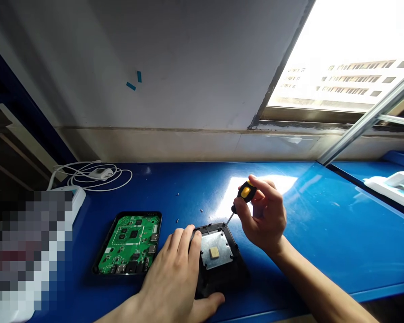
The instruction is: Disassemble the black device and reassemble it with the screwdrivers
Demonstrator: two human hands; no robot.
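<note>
My right hand (265, 213) is closed round a screwdriver (245, 193) with a black and yellow handle. The thin shaft slants down to the far right corner of a metal plate (222, 262), near a screw spot. That plate lies inside a black plastic casing (218, 283) and carries a small pale square pad (214, 252). My left hand (178, 264) grips the casing, its fingers over the left side and its thumb at the near edge. Left of this hand lies another black casing half (111, 224) holding a green circuit board (129, 240).
Several small screws (201, 210) lie scattered on the blue table (309, 229) beyond the casing. A coiled white cable (124, 184) with a plug sits at the back left. A white device (77, 197) stands at the left, partly pixelated. A metal bar (357, 121) slants up at the right.
</note>
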